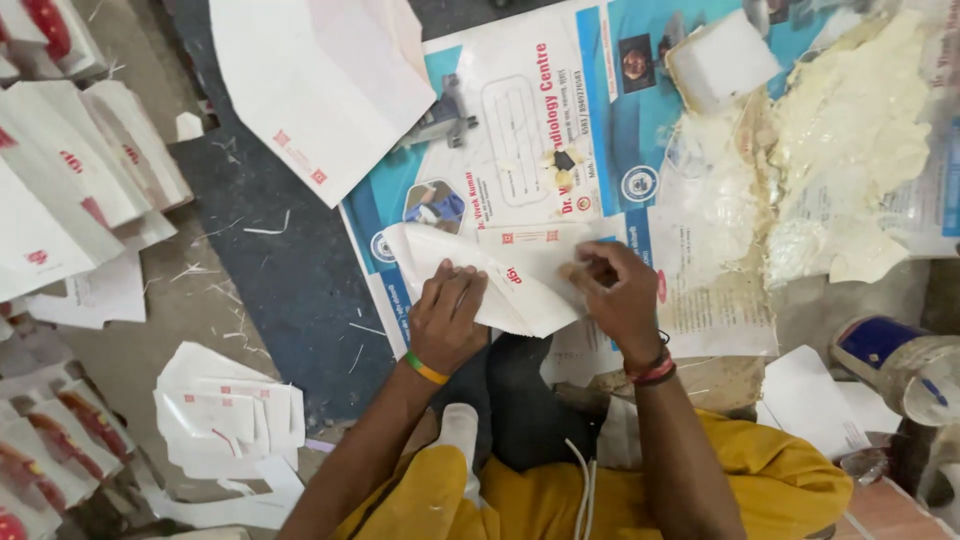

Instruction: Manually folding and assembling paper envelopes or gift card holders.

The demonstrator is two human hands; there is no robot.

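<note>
A white paper envelope (500,270) with small red print lies half folded on a large printed poster sheet (520,120) on the floor. My left hand (447,315) presses flat on its lower left flap. My right hand (618,295) pinches and presses the right side of the same envelope, fingers curled on the paper. Both wrists carry bands.
A large blank envelope sheet (320,90) lies above. Stacks of folded envelopes sit at the left (70,190) and lower left (225,415). Dried yellowish glue (850,150), a white block (720,60) and a glue tub (895,360) are at the right.
</note>
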